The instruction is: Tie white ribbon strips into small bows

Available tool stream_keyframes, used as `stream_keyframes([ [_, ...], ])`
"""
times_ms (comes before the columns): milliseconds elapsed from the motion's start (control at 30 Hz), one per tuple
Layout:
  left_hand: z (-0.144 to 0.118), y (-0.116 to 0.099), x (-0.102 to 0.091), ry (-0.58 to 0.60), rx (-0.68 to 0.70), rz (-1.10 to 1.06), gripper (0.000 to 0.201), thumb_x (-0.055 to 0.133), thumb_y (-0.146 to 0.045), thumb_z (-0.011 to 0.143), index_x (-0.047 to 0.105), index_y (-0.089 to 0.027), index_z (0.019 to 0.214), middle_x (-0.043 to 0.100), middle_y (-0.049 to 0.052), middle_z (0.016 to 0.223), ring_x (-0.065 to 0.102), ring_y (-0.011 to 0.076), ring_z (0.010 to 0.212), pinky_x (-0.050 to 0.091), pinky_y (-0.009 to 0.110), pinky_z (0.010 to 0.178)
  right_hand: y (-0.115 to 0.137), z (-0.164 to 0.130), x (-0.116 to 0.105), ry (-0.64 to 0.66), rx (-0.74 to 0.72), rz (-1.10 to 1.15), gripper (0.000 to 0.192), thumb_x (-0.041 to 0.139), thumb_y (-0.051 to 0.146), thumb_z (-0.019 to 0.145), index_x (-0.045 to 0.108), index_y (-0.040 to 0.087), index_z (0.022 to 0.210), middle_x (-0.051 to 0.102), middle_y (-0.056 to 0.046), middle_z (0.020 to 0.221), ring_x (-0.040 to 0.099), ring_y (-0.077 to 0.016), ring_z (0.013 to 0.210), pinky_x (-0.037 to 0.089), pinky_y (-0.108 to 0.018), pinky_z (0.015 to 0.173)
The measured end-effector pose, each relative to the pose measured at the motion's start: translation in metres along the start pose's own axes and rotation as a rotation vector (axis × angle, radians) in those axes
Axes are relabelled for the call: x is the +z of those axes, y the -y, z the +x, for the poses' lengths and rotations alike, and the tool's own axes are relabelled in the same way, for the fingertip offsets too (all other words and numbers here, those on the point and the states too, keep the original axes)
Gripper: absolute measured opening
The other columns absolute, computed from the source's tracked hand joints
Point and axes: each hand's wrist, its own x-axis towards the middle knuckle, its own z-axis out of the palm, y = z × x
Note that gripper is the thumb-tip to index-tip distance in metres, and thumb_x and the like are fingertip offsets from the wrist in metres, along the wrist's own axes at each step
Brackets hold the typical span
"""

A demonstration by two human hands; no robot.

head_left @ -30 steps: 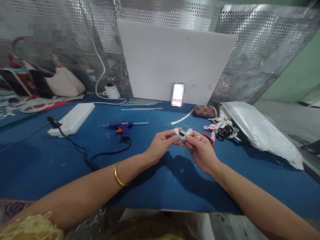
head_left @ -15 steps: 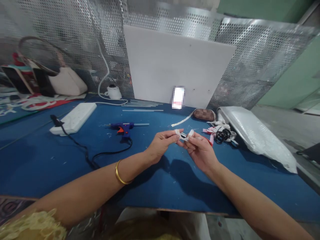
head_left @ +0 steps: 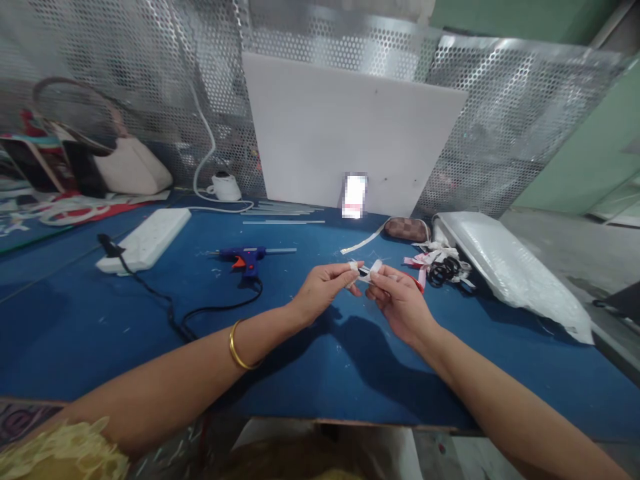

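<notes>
Right now I see both forearms reaching forward over the blue table [head_left: 100, 320], hands meeting in the middle above it. My left hand [head_left: 320, 290] and right hand [head_left: 397, 300] each pinch an end of one small white ribbon piece [head_left: 364, 271], fingertips closed on it. Counting around them: one blue glue gun [head_left: 245, 257], one white power strip [head_left: 147, 238], one pair of black scissors [head_left: 443, 270], one gold bangle [head_left: 236, 347] on the left wrist.

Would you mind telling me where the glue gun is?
The glue gun lies on the blue table, left of both hands, right of the white power strip.
</notes>
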Motion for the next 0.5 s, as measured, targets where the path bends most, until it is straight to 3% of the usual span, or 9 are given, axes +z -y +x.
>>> stream_keyframes([
  [100, 0.0000, 0.0001, 0.0027, -0.038, -0.067, -0.045, 0.022, 0.060, -0.035, 0.077, 0.073, -0.017, 0.081, 0.070, 0.004, 0.072, 0.061, 0.0192, 0.090, 0.036, 0.034, 0.096, -0.0048, 0.0000, 0.0013, 0.006, -0.012, -0.008, 0.016, 0.066, 0.026, 0.075, 0.055, 0.018, 0.067, 0.032, 0.007, 0.050, 0.029, -0.0084, 0.050, 0.029, -0.024, 0.056],
  [200, 0.0009, 0.0004, 0.0033, -0.059, -0.125, -0.108, 0.025, 0.064, -0.033, 0.074, 0.072, -0.016, 0.091, 0.071, 0.004, 0.083, 0.062, 0.0163, 0.075, 0.042, 0.034, 0.088, -0.0083, 0.0000, 0.0024, 0.021, -0.015, -0.019, 0.018, 0.065, 0.025, 0.077, 0.053, 0.018, 0.066, 0.033, 0.007, 0.051, 0.033, -0.0092, 0.054, 0.030, -0.025, 0.058],
  [400, 0.0026, 0.0038, -0.0023, -0.015, -0.140, -0.153, 0.036, 0.066, -0.033, 0.072, 0.068, -0.015, 0.103, 0.071, 0.004, 0.077, 0.063, 0.0179, 0.081, 0.041, 0.035, 0.091, -0.0081, 0.0036, -0.0009, 0.021, 0.034, 0.067, 0.019, 0.067, 0.027, 0.075, 0.053, 0.018, 0.066, 0.032, 0.008, 0.050, 0.028, -0.0083, 0.050, 0.030, -0.024, 0.055],
  [500, 0.0025, 0.0052, -0.0036, -0.001, -0.120, -0.127, 0.029, 0.065, -0.035, 0.073, 0.071, -0.015, 0.094, 0.071, 0.005, 0.079, 0.062, 0.0186, 0.083, 0.041, 0.033, 0.089, -0.0089, 0.0065, -0.0020, -0.008, 0.070, 0.126, 0.019, 0.069, 0.029, 0.072, 0.054, 0.018, 0.068, 0.034, 0.008, 0.052, 0.025, -0.0072, 0.047, 0.033, -0.024, 0.055],
])
